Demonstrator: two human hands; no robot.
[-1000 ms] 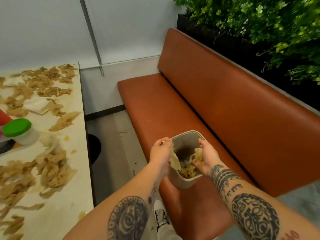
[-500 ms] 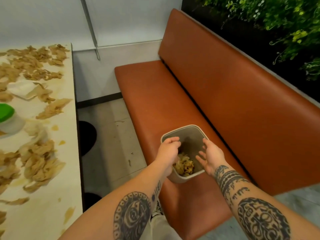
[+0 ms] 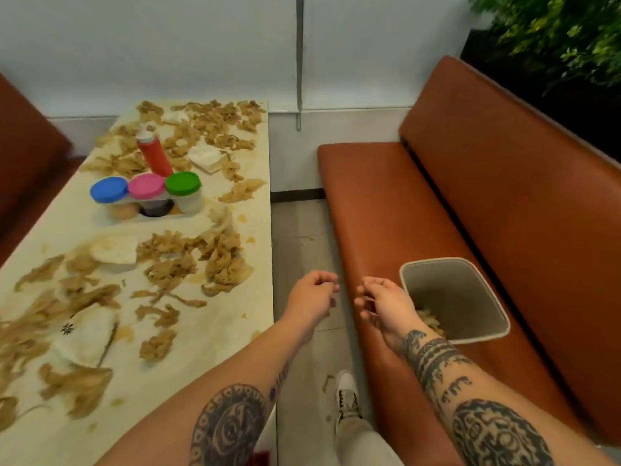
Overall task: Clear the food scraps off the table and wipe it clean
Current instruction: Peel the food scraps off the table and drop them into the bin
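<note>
Where scraps (image 3: 221,264) lie: on table (image 3: 215,351) (some in bin (image 3: 453,287))
Left hand (image 3: 311,297): fingers loosely curled, empty
Right hand (image 3: 386,304): same, empty

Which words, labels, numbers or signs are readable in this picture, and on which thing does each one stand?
No text here can be read.
On the napkin: a small dark star-like mark, no letters.
On the right forearm: letter-like tattoo marks, too blurred to read.
On the bottle and the lids: no label shows.
</note>
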